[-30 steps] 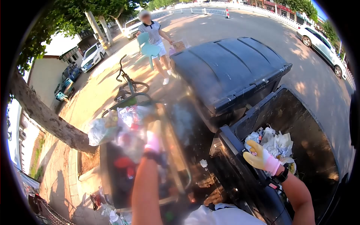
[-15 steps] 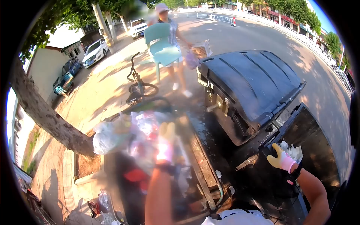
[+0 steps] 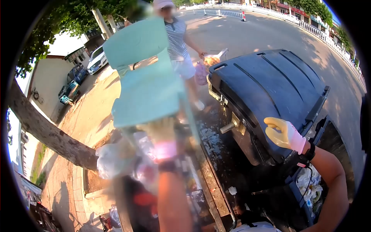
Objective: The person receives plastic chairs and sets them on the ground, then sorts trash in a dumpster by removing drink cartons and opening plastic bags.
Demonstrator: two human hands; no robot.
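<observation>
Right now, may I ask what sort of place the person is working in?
Probably a town roadside where rubbish is collected: a large dark bin stands beside a paved road, a white railing shows farther along, and a white car stands near the trees.

Site: outdoor, a street-side refuse point in sunlight. You stand among a dark lidded bin and loose litter; around you, asphalt road, white railing, parked white car, tree trunk and paving.
</observation>
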